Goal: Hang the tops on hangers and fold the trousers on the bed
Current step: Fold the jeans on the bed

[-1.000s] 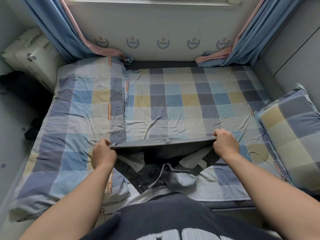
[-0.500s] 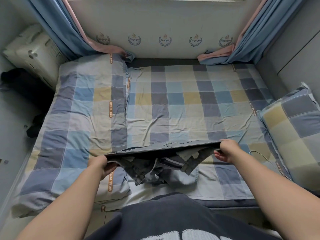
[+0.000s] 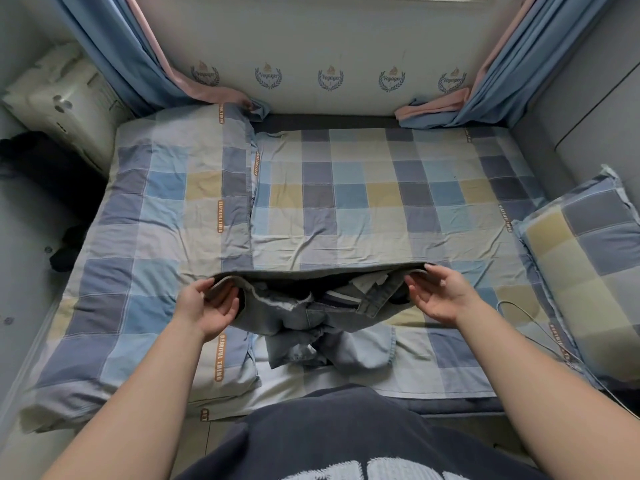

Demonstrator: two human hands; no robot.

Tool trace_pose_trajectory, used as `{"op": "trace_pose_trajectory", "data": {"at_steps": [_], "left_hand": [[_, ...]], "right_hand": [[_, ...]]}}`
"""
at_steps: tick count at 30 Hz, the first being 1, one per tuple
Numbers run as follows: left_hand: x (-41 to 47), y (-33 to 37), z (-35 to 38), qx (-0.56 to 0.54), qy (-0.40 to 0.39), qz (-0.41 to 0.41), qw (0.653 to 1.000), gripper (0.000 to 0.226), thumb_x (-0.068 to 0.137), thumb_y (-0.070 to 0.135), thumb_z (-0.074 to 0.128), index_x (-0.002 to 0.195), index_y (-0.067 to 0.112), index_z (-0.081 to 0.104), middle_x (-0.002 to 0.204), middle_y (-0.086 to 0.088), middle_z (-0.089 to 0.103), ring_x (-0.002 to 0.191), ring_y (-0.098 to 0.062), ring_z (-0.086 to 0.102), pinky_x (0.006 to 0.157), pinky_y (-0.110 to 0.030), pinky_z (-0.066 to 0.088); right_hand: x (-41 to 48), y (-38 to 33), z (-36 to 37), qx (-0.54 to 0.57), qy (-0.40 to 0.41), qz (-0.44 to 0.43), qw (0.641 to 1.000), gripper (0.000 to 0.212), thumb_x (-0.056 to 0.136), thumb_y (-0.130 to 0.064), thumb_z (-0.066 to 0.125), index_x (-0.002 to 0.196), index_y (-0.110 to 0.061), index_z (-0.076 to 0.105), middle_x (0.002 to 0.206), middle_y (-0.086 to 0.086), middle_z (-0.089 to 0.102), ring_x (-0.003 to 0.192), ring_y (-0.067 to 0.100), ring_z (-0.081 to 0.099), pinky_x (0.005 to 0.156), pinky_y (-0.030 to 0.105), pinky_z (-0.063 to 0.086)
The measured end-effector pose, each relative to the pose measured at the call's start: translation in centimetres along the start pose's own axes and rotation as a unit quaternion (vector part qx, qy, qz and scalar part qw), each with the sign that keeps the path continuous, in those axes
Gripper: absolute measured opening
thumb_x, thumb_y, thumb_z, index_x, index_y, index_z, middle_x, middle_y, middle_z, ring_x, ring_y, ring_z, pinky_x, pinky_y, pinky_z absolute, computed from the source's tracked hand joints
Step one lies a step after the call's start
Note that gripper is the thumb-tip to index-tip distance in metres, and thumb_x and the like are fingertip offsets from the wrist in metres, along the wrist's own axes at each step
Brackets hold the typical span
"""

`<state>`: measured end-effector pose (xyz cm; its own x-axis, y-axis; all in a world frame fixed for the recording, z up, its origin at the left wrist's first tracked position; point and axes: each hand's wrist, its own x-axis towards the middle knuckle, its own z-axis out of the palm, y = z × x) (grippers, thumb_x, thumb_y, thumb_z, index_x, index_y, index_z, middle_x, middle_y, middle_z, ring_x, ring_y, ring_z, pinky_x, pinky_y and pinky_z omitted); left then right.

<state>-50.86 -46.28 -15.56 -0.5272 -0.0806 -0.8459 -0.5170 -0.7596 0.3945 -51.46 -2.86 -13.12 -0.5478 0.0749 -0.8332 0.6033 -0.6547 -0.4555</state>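
head view: the trousers [image 3: 322, 306], pale blue jeans, were in the lower middle of the frame, over the near part of the bed [image 3: 346, 209]. their waistband was stretched in a line from left to right and raised off the checked sheet, with the dark inside of the waist and the zip facing the camera. the legs lay bunched on the sheet below it, near the bed's front edge. the left hand [image 3: 204, 306] gripped the left end of the waistband, palm up, fingers curled round the cloth. the right hand [image 3: 440, 296] held the right end, thumb on the top edge and fingers curled under it. the two hands were well apart, one at each end of the waist.

a folded quilt [image 3: 156, 220] in the same checks lay along the left side of the bed, and a matching pillow [image 3: 588, 265] sat at the right edge of the frame. a thin pale cable [image 3: 509, 302] ran over the sheet between the right forearm and the pillow. blue curtains [image 3: 110, 50] with pink lining hung at the upper left and upper right, their ends resting at the far corners of the bed. between them was a white wall [image 3: 330, 39] with a row of blue wreath marks. a white box [image 3: 59, 102] stood at the upper left, with dark clothing [image 3: 38, 168] just below it. the person's dark top [image 3: 346, 434] filled the bottom middle.
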Motion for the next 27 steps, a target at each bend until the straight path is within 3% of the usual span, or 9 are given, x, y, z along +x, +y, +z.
{"op": "trace_pose_trajectory", "data": {"at_steps": [3,6,8,11,17,19,21,24,27], "left_hand": [[0.1,-0.1,0.0,0.051,-0.015,0.035,0.998,0.013,0.094,0.015,0.052,0.088,0.018,0.063,0.105,-0.001,0.071,0.103,-0.018,0.063,0.092,-0.034,0.044],[0.7,-1.1,-0.3,0.141,0.053,0.124,0.981,0.018,0.094,0.001,0.056,0.092,0.017,0.063,0.099,-0.002,0.069,0.089,-0.015,0.064,0.079,-0.033,0.049],[1.0,-1.7,-1.0,0.203,0.12,0.224,0.946,0.011,0.091,0.007,0.07,0.099,0.014,0.068,0.098,-0.009,0.07,0.088,-0.021,0.066,0.078,-0.035,0.052],[1.4,-2.0,-2.4,0.291,0.202,0.322,0.878,0.016,0.086,0.028,0.078,0.095,0.016,0.07,0.095,-0.009,0.072,0.089,-0.025,0.065,0.081,-0.037,0.051],[1.8,-1.7,-2.1,0.404,0.29,0.356,0.792,0.022,0.088,0.039,0.069,0.095,0.018,0.067,0.113,-0.02,0.061,0.109,-0.042,0.052,0.092,-0.049,0.049],[1.6,-1.2,-1.3,0.373,0.246,0.377,0.811,0.02,0.092,0.033,0.068,0.104,0.017,0.067,0.114,-0.013,0.063,0.111,-0.038,0.057,0.094,-0.043,0.048],[1.3,-0.1,-0.2,0.35,0.192,0.409,0.821,0.017,0.095,0.025,0.065,0.108,0.013,0.065,0.107,-0.007,0.066,0.109,-0.034,0.062,0.09,-0.035,0.046],[0.7,2.8,2.3,0.363,0.173,0.456,0.794,0.018,0.097,0.024,0.063,0.108,0.01,0.063,0.111,-0.014,0.068,0.107,-0.034,0.062,0.089,-0.036,0.046],[-0.6,6.6,6.2,0.366,0.166,0.512,0.76,0.01,0.097,0.025,0.063,0.098,0.016,0.059,0.106,-0.015,0.069,0.101,-0.035,0.063,0.08,-0.033,0.042]], "right_hand": [[-0.2,-0.2,-0.3,-0.061,-0.046,-0.028,0.997,0.012,0.095,-0.009,0.052,0.092,-0.013,0.063,0.101,0.006,0.073,0.106,0.024,0.067,0.079,0.034,0.051],[-0.1,0.0,-0.6,-0.146,-0.052,-0.078,0.985,0.021,0.094,0.001,0.045,0.101,-0.013,0.059,0.109,0.008,0.072,0.108,0.026,0.068,0.082,0.039,0.05],[-0.2,0.0,-0.7,-0.25,-0.003,-0.14,0.958,0.015,0.098,-0.005,0.051,0.107,-0.015,0.056,0.101,0.009,0.075,0.095,0.025,0.072,0.077,0.038,0.049],[-0.1,-0.5,-1.0,-0.352,0.073,-0.229,0.905,0.009,0.098,-0.018,0.062,0.091,-0.018,0.055,0.085,0.007,0.071,0.073,0.019,0.064,0.067,0.031,0.047],[0.2,-0.8,-0.6,-0.337,0.053,-0.318,0.884,0.013,0.09,-0.018,0.074,0.092,-0.011,0.063,0.083,0.005,0.067,0.077,0.017,0.061,0.071,0.027,0.049],[0.1,-1.2,0.0,-0.323,0.03,-0.327,0.887,0.02,0.09,-0.02,0.074,0.096,-0.006,0.062,0.085,0.009,0.066,0.075,0.018,0.06,0.072,0.03,0.051],[-0.3,-2.1,1.1,-0.331,0.029,-0.35,0.876,0.025,0.09,-0.023,0.074,0.099,-0.003,0.062,0.083,0.009,0.063,0.067,0.011,0.057,0.06,0.022,0.048],[-1.3,-4.5,3.7,-0.327,0.035,-0.391,0.86,0.027,0.091,-0.022,0.073,0.099,0.002,0.062,0.081,0.008,0.06,0.065,0.014,0.053,0.052,0.023,0.042],[-3.5,-8.2,7.4,-0.3,0.032,-0.43,0.851,0.017,0.089,-0.018,0.074,0.09,-0.012,0.058,0.079,0.005,0.06,0.063,0.017,0.055,0.044,0.023,0.043]]}}
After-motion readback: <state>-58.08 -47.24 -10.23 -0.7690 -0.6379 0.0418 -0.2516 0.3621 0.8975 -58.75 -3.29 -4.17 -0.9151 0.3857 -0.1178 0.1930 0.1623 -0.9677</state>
